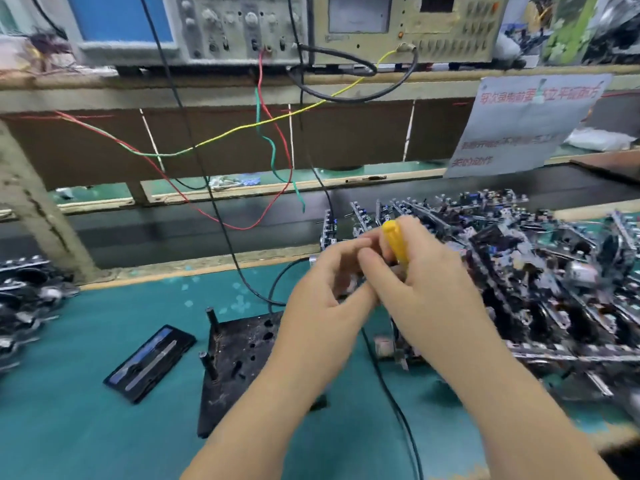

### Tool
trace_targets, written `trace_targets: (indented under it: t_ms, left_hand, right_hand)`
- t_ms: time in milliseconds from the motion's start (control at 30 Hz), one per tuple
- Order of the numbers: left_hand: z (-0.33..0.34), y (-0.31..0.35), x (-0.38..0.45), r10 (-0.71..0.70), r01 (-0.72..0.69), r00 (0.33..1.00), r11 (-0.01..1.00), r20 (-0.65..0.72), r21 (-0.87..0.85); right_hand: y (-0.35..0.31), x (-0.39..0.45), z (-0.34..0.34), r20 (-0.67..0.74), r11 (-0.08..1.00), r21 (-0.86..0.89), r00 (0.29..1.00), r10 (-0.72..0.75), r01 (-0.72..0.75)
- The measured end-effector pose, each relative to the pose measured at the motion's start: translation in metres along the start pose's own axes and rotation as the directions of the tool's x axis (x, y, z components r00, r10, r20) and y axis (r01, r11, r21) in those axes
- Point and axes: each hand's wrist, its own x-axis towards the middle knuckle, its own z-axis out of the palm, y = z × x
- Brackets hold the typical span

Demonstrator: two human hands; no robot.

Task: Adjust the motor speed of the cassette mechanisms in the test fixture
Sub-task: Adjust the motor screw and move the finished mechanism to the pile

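Only the head view here, looking down at a teal bench mat [86, 341]; both hands are up together over the middle of it. The right hand [426, 289] has its fingers curled round a yellow-handled screwdriver [396, 242], handle poking up out of the fist and tilted a bit left; the tip is hidden behind the fingers. The left hand [322, 292] sits right against the right one, fingers bent and bunched toward it, thumb touching the right fingers; looks like it's pinching something small between the two hands, but I can't tell what it is, too blurry and covered.

The black test fixture [239, 355] lies flat on the mat directly under the left forearm, a plate with holes and a couple of upright pegs on its left edge; nothing I can make out is seated on it. The cassette mechanisms [519, 271] are heaped in a big pile to the right, touching the far side of the right hand; another smaller heap [24, 296] sits at the left edge.

Left of the fixture lies a flat black cassette-like case [150, 363]; black cables [391, 393] run across the mat; red, green and yellow wires [263, 126] hang from the test instruments [242, 26] on the shelf behind; a printed paper notice [519, 126] hangs at right.
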Motion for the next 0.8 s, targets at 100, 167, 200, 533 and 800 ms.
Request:
trace_targets:
  t_ms: [100,167,200,533,800]
  left_hand:
    - [-0.062,-0.010,-0.030,-0.012,0.023,0.988,0.997,-0.154,0.074]
    - [-0.108,-0.019,-0.054,-0.036,0.085,0.958,0.983,-0.283,0.160]
    - [-0.130,-0.024,-0.067,-0.044,0.126,0.934,0.969,-0.354,0.211]
    - [-0.291,-0.061,-0.147,0.261,0.438,0.707,0.570,-0.658,0.696]
    - [-0.362,-0.093,-0.152,-0.070,0.733,0.506,0.560,-0.860,0.386]
  right_hand:
    - [-0.030,-0.004,0.046,0.175,0.979,0.199,0.985,0.006,-0.041]
    - [-0.044,-0.008,0.071,0.274,0.949,0.307,0.962,-0.012,-0.076]
    - [-0.050,-0.010,0.081,0.314,0.937,0.339,0.949,-0.028,-0.085]
    - [-0.091,-0.021,0.137,0.374,0.928,0.355,0.893,-0.249,0.110]
    - [-0.103,-0.029,0.150,0.383,0.898,0.440,0.899,-0.213,0.025]
